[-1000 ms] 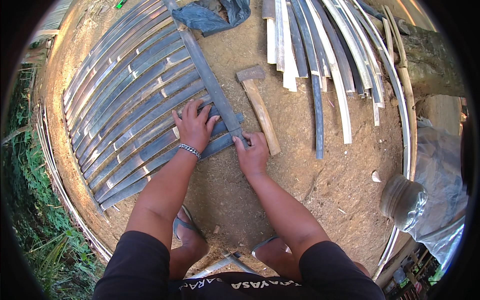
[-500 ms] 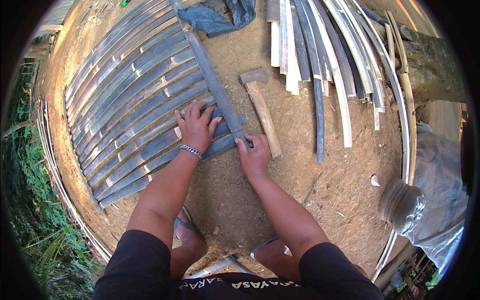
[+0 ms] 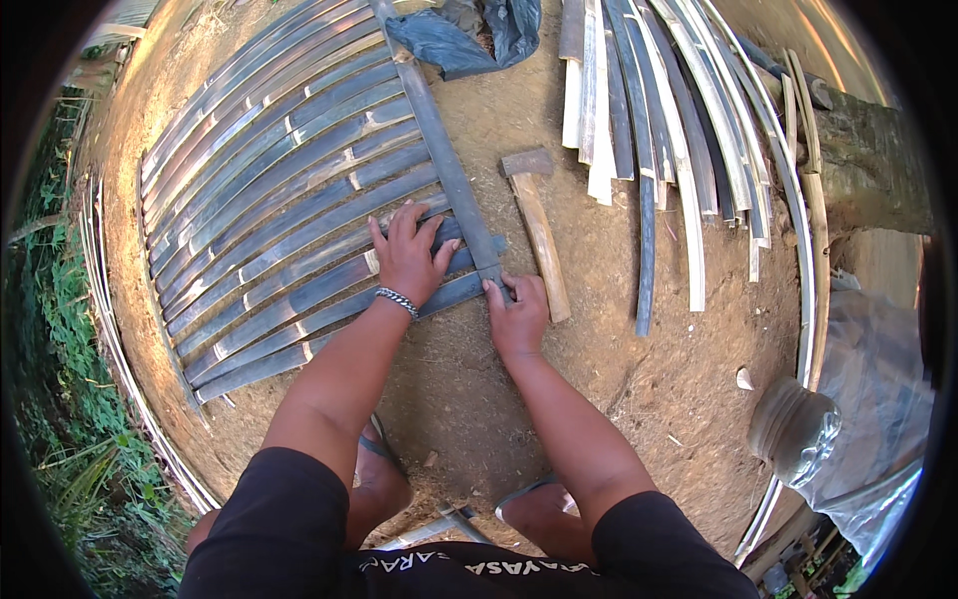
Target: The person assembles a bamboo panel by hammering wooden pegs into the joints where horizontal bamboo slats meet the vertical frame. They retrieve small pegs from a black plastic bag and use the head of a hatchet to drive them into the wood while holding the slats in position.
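Note:
A panel of split bamboo slats (image 3: 289, 215) lies on the ground at the left, its slats running side by side with narrow gaps. One dark bamboo crosspiece (image 3: 439, 150) runs over the slats' right-hand ends. My left hand (image 3: 411, 250) lies on the lower slats beside the crosspiece, its fingers spread. At the crosspiece's near end, my right hand (image 3: 521, 317) is closed with the thumb and fingers round the tip. Just right of the crosspiece, a hatchet (image 3: 540, 240) with a wooden handle lies on the soil, touched by neither hand.
Loose bamboo strips (image 3: 645, 230) fan out at the upper right. A dark plastic bag (image 3: 464, 50) sits beyond the panel's top. At the right are a log (image 3: 868, 165), a large plastic bottle (image 3: 793, 429) and clear plastic sheeting (image 3: 878, 369). Green plants (image 3: 85, 419) border the left.
The whole scene has shifted slightly to the right in view. Both hands keep the same places on the slats and the crosspiece.

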A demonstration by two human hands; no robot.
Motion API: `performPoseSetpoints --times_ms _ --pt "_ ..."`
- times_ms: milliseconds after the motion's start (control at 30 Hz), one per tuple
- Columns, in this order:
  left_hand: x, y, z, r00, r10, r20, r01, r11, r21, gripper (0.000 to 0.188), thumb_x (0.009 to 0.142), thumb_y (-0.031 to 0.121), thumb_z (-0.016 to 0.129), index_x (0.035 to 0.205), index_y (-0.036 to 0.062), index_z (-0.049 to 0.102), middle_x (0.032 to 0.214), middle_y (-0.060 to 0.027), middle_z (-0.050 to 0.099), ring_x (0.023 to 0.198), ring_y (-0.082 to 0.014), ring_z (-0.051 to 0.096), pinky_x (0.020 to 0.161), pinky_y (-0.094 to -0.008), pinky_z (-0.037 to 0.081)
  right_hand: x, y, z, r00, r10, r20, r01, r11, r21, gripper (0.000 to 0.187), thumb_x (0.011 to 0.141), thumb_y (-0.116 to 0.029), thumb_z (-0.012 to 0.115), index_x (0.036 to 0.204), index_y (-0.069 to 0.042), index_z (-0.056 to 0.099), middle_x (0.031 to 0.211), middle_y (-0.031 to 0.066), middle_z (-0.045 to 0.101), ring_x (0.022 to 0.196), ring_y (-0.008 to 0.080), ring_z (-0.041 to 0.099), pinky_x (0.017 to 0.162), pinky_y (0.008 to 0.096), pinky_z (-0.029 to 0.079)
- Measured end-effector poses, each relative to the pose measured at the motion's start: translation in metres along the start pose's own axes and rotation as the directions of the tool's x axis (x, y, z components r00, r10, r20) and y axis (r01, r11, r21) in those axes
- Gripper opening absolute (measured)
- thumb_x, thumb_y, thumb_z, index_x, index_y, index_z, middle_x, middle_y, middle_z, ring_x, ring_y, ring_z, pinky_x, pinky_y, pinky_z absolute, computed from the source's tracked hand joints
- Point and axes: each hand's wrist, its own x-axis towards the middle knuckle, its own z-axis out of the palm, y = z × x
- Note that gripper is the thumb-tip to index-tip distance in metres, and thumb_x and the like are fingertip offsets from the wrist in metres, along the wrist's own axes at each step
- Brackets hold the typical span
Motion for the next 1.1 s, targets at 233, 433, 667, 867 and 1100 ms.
performPoseSetpoints --times_ms 233,433,667,867,1100 --pt "-0.002 0.032 0.011 0.996 -0.054 -0.071 0.039 0.981 -0.190 0.055 0.086 0.039 0.079 0.132 0.0110 0.066 0.148 -0.0118 0.054 0.147 -0.0328 0.044 0.124 -0.0716 0.011 -0.002 0.009 0.003 0.998 -0.056 -0.019 0.056 0.998 0.004 0.028 0.079 -0.009 0.089 0.096 0.000 0.070 0.096 0.0173 0.067 0.087 0.0356 0.066 0.076 0.0424 0.055" --pt "-0.007 0.042 0.014 0.991 0.135 0.003 -0.132 0.974 -0.182 0.051 0.091 0.036 0.075 0.134 0.0101 0.065 0.152 -0.0083 0.055 0.149 -0.0279 0.043 0.127 -0.0664 0.012 -0.001 0.010 0.001 0.998 -0.059 -0.005 0.059 0.998 -0.008 0.024 0.081 -0.008 0.088 0.097 0.000 0.073 0.093 0.0141 0.066 0.081 0.0278 0.065 0.073 0.0369 0.054" --pt "-0.007 0.040 0.016 0.994 0.107 0.009 -0.097 0.930 -0.354 0.050 0.093 0.028 0.074 0.137 0.0068 0.060 0.148 -0.0080 0.060 0.148 -0.0263 0.046 0.129 -0.0570 0.017 0.006 -0.002 -0.013 0.988 0.140 0.071 -0.147 0.984 0.097 0.019 0.089 -0.010 0.079 0.104 0.001 0.077 0.099 0.0126 0.071 0.090 0.0223 0.069 0.082 0.0332 0.054" --pt "-0.006 0.052 0.013 1.000 -0.011 0.004 0.012 0.946 -0.324 0.049 0.093 0.017 0.071 0.139 0.0090 0.057 0.145 -0.0099 0.062 0.145 -0.0290 0.050 0.128 -0.0543 0.022 0.030 -0.022 -0.010 0.984 0.095 0.148 -0.119 0.980 0.157 0.016 0.094 -0.008 0.073 0.106 0.000 0.078 0.103 0.0152 0.072 0.095 0.0285 0.071 0.089 0.0361 0.055" --pt "-0.005 0.050 0.016 0.997 -0.060 -0.043 0.034 0.889 -0.457 0.050 0.092 0.014 0.067 0.141 0.0082 0.055 0.145 -0.0106 0.061 0.144 -0.0291 0.051 0.128 -0.0535 0.024 0.063 -0.017 0.007 0.979 0.076 0.190 -0.122 0.961 0.246 0.016 0.093 -0.008 0.073 0.105 0.001 0.078 0.104 0.0178 0.074 0.099 0.0291 0.072 0.091 0.0361 0.055"
